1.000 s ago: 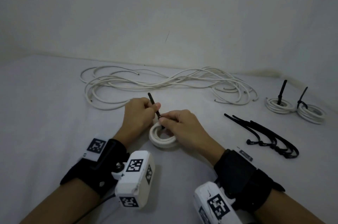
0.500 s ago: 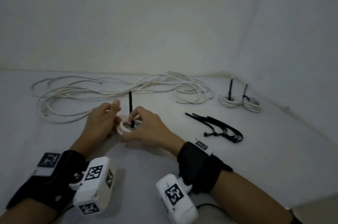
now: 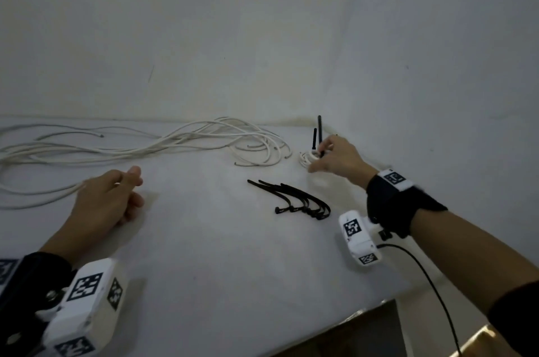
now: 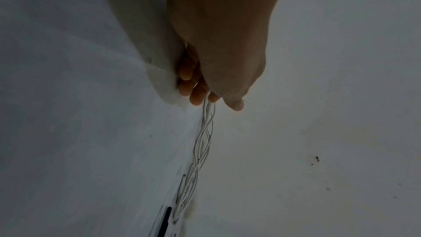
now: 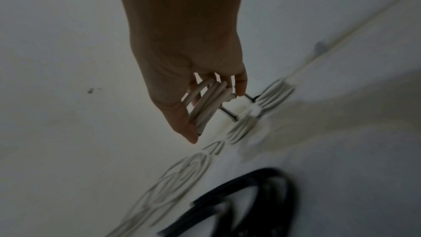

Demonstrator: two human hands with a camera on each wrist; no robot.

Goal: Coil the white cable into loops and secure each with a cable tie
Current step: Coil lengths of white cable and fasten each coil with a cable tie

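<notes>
My right hand grips a small tied coil of white cable between thumb and fingers, just above the table at the back right. Its black tie tail sticks up above my fingers. Right beside it lie earlier tied coils against the wall, one with its own upright tail. My left hand rests on the table at the left, fingers loosely curled, holding nothing. The loose white cable sprawls along the back, passing just behind that hand.
A bundle of spare black cable ties lies between my hands, nearer the right one. The white table meets the wall at the back. Its front right edge drops off below my right forearm.
My right hand carried the tied coil from the middle of the table to the back right, beside the earlier coils. My left hand let go of the tie and settled on the table.
</notes>
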